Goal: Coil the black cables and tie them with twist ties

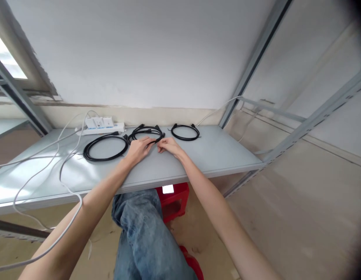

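Near the middle of the grey shelf (pixel 157 171), my left hand (pixel 139 149) is closed on the front edge of a coiled black cable (pixel 145 130). My right hand (pixel 169 146) is beside it with the fingers pinched together at the coil's right side. Whatever is between those fingertips is too small to make out. Black connector ends stick up along the back of this coil, and it appears to have more than one cable overlapping. A second coiled black cable (pixel 106 159) lies left of my left hand. Behind my right hand lies a third coil (pixel 185 139).
A white power strip (pixel 118 127) with white plug adapters stands at the back left. White cords (pixel 62 171) run from it across the shelf and over my left forearm. Metal uprights (pixel 241 83) frame the shelf. Below it is a red stool (pixel 177 198) bearing a lit phone (pixel 168 189).
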{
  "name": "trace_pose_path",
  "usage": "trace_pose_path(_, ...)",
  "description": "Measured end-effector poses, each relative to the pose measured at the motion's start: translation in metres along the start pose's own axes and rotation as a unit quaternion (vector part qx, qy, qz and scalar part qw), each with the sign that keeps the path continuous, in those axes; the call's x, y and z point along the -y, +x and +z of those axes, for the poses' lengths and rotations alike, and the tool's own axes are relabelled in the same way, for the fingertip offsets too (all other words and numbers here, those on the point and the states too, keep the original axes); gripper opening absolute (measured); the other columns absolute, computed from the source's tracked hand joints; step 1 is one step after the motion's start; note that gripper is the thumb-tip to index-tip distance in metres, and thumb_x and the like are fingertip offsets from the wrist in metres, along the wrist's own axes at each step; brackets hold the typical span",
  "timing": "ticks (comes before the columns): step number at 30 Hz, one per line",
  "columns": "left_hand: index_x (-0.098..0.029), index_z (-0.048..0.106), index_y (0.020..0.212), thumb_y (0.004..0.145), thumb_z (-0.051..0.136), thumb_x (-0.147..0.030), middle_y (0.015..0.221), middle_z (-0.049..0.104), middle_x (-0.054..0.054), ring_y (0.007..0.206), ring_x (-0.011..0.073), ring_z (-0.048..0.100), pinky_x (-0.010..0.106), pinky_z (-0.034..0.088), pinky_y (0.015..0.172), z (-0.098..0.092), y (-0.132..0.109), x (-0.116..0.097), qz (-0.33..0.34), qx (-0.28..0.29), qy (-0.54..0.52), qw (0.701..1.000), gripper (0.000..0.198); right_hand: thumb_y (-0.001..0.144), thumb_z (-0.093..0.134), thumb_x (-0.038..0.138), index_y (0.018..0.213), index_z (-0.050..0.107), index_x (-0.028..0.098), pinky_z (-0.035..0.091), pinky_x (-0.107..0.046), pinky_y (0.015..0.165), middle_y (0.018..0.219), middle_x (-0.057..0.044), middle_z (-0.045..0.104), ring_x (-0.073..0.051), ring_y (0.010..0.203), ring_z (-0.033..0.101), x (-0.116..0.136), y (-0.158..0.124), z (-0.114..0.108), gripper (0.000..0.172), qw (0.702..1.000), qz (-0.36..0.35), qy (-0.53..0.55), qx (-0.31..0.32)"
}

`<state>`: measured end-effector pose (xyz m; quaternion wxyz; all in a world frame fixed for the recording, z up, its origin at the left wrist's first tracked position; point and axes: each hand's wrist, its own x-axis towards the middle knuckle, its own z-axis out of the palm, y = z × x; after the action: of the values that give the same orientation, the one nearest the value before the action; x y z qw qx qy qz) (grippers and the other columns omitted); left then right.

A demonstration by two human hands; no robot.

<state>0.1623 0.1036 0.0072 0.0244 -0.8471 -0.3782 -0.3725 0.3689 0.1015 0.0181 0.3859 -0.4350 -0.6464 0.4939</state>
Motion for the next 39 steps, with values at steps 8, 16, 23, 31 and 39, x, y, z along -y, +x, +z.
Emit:
trace_pose_path(8, -0.020, 0.070, 0.131, 0.104, 0.046, -0.042, 0.119, 0.078, 0.013, 0.105, 0.0302, 0.074, 0.036, 0.052, 0.088, -0.002, 0.001, 0.001, -0.058, 0.061, 0.061, 0.995, 0.043, 0.105, 0.051, 0.028, 0.104, 0.073, 0.019, 0.046, -0.031, 0.079, 0.094, -0.011, 0.076, -0.024, 0.090, 0.069, -0.008, -0.022, -0.003, 0.023, 0.842, -0.039, -0.469, -0.262)
trace_pose_path(16, -0.015, 0.069, 0.117, 0.106, 0.028, -0.059, 0.094, 0.078, 0.019, 0.096, 0.0380, 0.075, 0.039, 0.050, 0.078, -0.002, 0.006, -0.007, -0.066, 0.212, 0.195, 0.955, 0.061, 0.103, 0.049, 0.030, 0.103, 0.073, 0.015, 0.045, -0.033, 0.079, 0.097, -0.014, 0.076, -0.026, 0.086, 0.066, -0.044, -0.096, -0.162, 0.028, 0.776, 0.033, -0.451, -0.440)
trace_pose_path(23, -0.012, 0.068, 0.115, 0.109, 0.019, -0.051, 0.087, 0.076, 0.021, 0.090, 0.0386, 0.076, 0.038, 0.048, 0.073, -0.006, 0.008, -0.014, -0.080, 0.202, 0.238, 0.947, 0.062, 0.096, 0.056, 0.024, 0.094, 0.072, 0.016, 0.045, -0.031, 0.081, 0.098, -0.014, 0.076, -0.025, 0.090, 0.067, -0.066, -0.086, -0.212, 0.018, 0.783, 0.174, -0.380, -0.460)
trace_pose_path(31, -0.016, 0.062, 0.098, 0.108, 0.023, -0.044, 0.066, 0.069, 0.013, 0.065, 0.0294, 0.069, 0.031, 0.035, 0.061, -0.023, 0.007, -0.010, -0.140, 0.103, 0.209, 0.962, 0.050, 0.097, 0.041, 0.019, 0.124, 0.061, 0.012, 0.048, -0.035, 0.087, 0.101, -0.014, 0.070, -0.026, 0.093, 0.065, -0.061, -0.088, -0.205, 0.034, 0.762, 0.153, -0.329, -0.537)
trace_pose_path(39, -0.023, 0.047, 0.066, 0.089, 0.064, -0.049, 0.051, 0.045, 0.000, 0.047, 0.0151, 0.042, 0.029, 0.020, 0.055, -0.026, 0.000, -0.013, -0.103, -0.049, -0.078, 0.990, 0.038, 0.086, 0.044, 0.019, 0.128, 0.053, 0.013, 0.048, -0.041, 0.097, 0.116, -0.017, 0.062, -0.028, 0.104, 0.062, -0.068, -0.086, -0.207, 0.044, 0.767, 0.110, -0.331, -0.538)
